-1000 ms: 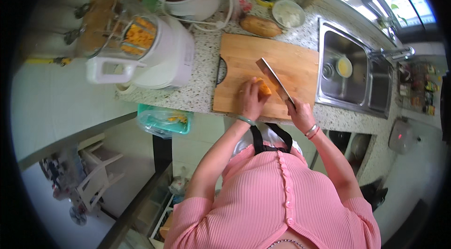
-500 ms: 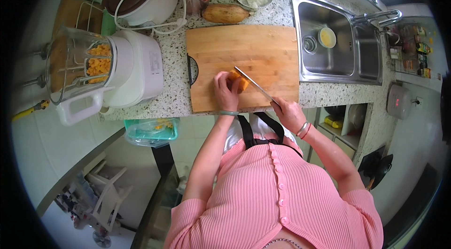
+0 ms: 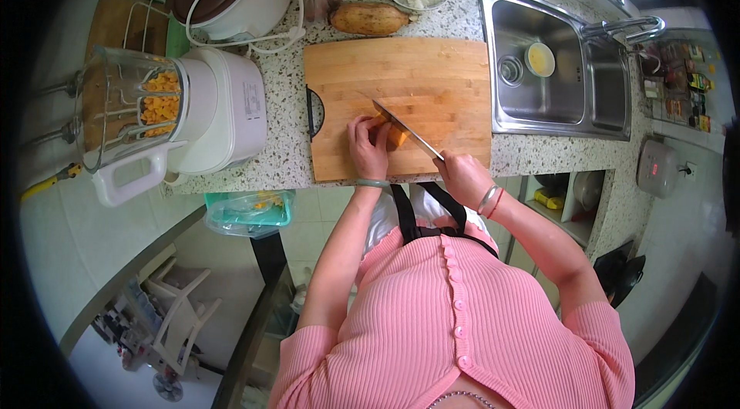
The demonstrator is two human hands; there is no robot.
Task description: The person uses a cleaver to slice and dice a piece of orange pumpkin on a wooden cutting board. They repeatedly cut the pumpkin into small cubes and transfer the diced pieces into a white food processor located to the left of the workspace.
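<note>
A second ago, the knife (image 3: 408,129) stood to the right of the orange chunk (image 3: 397,136), a gap between; now its blade is right at the chunk's edge, and the right hand (image 3: 464,178) has shifted slightly left.

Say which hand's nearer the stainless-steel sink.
Right. The right hand, gripping the kitchen knife, sits left of the stainless-steel sink, toward the body; the left hand, holding an orange vegetable chunk, is farther left.

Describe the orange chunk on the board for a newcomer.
Find the wooden cutting board left of the steel sink. Near its front edge, the left hand holds the orange chunk beside the knife in the right hand. It's one larger block, unlike the small orange dice in the clear jug.
</note>
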